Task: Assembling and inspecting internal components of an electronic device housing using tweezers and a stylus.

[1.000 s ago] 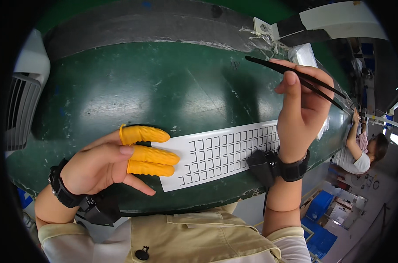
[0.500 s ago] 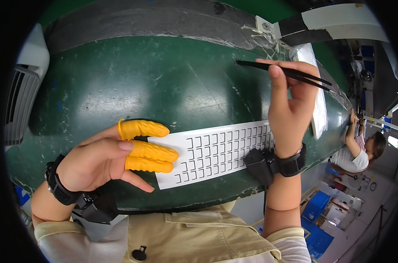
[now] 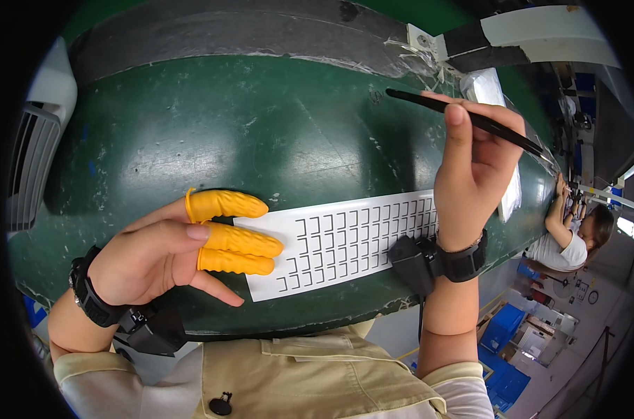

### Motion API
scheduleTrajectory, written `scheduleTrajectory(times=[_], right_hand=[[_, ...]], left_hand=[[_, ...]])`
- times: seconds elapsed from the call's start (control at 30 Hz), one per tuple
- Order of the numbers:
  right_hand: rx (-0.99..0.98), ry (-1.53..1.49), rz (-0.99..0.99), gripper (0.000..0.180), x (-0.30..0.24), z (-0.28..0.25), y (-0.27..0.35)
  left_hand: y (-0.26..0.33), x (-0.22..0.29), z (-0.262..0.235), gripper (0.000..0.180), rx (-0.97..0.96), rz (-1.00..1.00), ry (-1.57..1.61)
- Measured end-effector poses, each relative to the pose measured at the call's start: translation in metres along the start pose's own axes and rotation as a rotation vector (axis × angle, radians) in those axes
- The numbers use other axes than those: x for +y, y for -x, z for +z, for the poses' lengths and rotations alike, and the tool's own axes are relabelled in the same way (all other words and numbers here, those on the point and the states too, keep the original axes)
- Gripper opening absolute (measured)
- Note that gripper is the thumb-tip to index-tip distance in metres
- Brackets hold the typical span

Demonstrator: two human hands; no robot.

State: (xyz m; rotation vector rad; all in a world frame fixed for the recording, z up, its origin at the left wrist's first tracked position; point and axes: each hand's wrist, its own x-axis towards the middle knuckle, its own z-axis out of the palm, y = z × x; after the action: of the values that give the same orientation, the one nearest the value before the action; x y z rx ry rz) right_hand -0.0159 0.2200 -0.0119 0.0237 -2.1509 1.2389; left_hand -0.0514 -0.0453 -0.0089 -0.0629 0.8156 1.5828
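Note:
My right hand (image 3: 474,167) pinches a pair of black tweezers (image 3: 463,115) between thumb and fingers. Their tips point left, over the green tabletop near its far side. Just left of the tips lies a small cluster of tiny, dark-edged pieces (image 3: 376,97), too small to make out. My left hand (image 3: 170,255) rests at the left end of a white sheet (image 3: 264,288) printed with rows of black bracket shapes. Yellow finger cots (image 3: 236,241) cover three of its fingers, which are stretched out. Its little finger is bare, and the thumb lies against the covered fingers.
A clear plastic-wrapped white packet (image 3: 509,188) lies right of my right hand. At the left edge stands a pale vented appliance (image 3: 41,140). A grey strip (image 3: 226,31) borders the table's far edge. Another person (image 3: 568,241) works at the far right, near blue bins (image 3: 502,328).
My right hand has moved slightly right, turning the tweezers so their tips have drawn away from the tiny pieces. The left hand and the sheet are almost unmoved.

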Motion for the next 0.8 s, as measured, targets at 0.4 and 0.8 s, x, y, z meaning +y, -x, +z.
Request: scheduleTrajectory(times=[0.4, 0.8], right_hand=[[-0.017, 0.025, -0.030, 0.013, 0.0023, -0.0011, 0.0000], [-0.072, 0.094, -0.065, 0.012, 0.0066, 0.0006, -0.0011]], left_hand=[[-0.0001, 0.0000, 0.0009, 0.046, 0.006, 0.001, -0.011], [-0.0017, -0.0006, 0.0015, 0.055, 0.027, 0.019, -0.080]])
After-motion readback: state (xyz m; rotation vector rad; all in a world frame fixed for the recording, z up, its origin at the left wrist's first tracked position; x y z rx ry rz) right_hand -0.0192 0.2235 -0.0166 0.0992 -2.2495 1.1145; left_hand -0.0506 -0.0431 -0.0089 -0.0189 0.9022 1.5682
